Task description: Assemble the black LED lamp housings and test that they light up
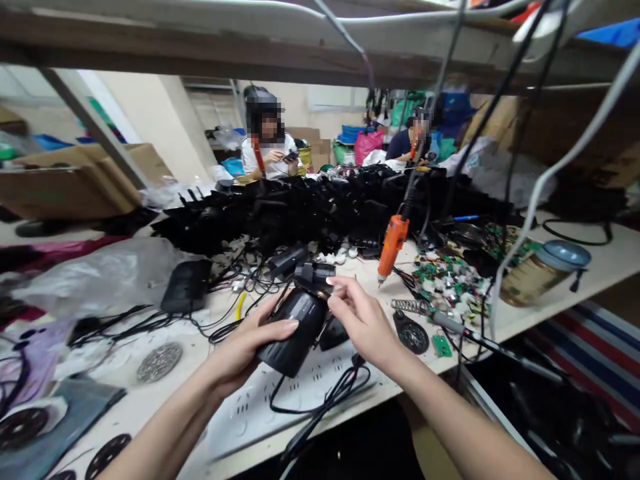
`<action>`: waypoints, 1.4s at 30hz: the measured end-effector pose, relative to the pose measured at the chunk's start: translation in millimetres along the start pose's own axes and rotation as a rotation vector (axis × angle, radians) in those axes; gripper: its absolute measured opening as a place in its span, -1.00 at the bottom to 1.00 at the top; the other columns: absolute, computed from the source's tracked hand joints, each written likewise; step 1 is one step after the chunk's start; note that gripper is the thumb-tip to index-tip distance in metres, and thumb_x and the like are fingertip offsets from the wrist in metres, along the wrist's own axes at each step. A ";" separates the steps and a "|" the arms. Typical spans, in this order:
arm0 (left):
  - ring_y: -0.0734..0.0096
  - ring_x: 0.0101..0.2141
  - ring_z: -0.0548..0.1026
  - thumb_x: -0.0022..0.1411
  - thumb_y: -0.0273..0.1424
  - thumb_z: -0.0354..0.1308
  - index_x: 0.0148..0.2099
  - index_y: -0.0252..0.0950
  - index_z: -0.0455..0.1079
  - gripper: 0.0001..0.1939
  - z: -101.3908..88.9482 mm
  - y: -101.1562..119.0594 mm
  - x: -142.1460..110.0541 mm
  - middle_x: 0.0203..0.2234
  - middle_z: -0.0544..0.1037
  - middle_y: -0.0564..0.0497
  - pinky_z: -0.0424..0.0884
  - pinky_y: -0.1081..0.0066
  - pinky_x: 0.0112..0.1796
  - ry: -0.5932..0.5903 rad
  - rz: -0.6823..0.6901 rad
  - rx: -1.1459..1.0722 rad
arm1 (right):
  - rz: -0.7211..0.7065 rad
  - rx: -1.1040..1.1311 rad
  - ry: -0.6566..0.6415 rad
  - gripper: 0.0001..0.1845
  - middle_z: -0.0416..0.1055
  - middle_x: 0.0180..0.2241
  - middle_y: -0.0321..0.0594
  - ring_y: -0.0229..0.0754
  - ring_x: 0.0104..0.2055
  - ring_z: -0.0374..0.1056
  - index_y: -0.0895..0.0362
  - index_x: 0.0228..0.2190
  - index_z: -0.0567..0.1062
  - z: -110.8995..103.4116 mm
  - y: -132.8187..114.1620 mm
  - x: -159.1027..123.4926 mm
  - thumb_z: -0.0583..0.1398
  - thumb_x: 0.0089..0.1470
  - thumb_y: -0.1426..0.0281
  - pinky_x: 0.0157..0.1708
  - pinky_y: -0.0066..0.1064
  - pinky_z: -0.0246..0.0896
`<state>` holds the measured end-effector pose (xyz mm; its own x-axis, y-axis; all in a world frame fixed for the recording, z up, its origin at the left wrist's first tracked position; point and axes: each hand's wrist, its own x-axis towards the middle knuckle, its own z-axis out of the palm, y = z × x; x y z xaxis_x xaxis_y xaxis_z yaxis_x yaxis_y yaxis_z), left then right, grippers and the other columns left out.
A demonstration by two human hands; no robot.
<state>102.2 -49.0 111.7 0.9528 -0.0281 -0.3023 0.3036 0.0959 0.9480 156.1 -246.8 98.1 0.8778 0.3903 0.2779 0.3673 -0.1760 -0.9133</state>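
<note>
Black glossy cylindrical lamp housing (296, 328) above bench edge, 6 o'clock of orange electric screwdriver (391, 244). Left hand (243, 350) wrapped round body; right hand (361, 320) pinching top bracket. Risk: trailing black cable (320, 398) snagging, glossy body slipping.

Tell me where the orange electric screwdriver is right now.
The orange electric screwdriver hangs tip-down from a cable over the workbench, right of centre in the head view, just beyond the right hand and left of the heap of green circuit boards.
</note>
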 end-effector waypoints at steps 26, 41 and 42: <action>-0.03 0.00 0.50 -0.09 -0.06 0.27 0.17 -0.22 0.30 -0.23 -47.8 -45.7 40.7 -0.02 0.57 -0.08 0.37 0.12 0.04 0.125 -0.126 0.356 | -0.077 -0.204 0.605 -0.53 0.42 -0.23 -0.16 -0.06 -0.19 0.39 0.13 -0.08 0.43 -49.0 35.9 64.8 0.29 0.02 0.16 0.02 -0.07 0.21; 0.11 0.14 0.34 0.29 -0.17 0.00 0.28 -0.06 0.25 -0.48 -49.1 -59.4 34.6 0.17 0.41 0.01 0.20 0.14 0.17 0.062 0.174 0.661 | -0.027 0.394 -0.110 0.00 0.47 -0.35 -0.16 0.01 -0.29 0.44 -0.01 0.24 0.17 19.8 9.6 50.0 -0.05 -0.04 -0.36 -0.39 -0.18 0.42; 0.11 0.14 0.33 0.29 -0.17 0.01 0.27 -0.06 0.25 -0.48 -49.6 -60.1 35.0 0.18 0.40 0.01 0.18 0.15 0.18 0.071 0.174 0.649 | -0.044 0.330 -0.105 0.01 0.48 -0.32 -0.13 0.02 -0.29 0.44 -0.03 0.25 0.16 17.8 7.4 49.7 -0.13 -0.03 -0.38 -0.41 -0.15 0.42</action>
<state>117.2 -6.3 39.1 0.9922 0.0012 -0.1250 0.1070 -0.5248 0.8445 197.0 -212.6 99.8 0.8206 0.4849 0.3026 0.2697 0.1383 -0.9530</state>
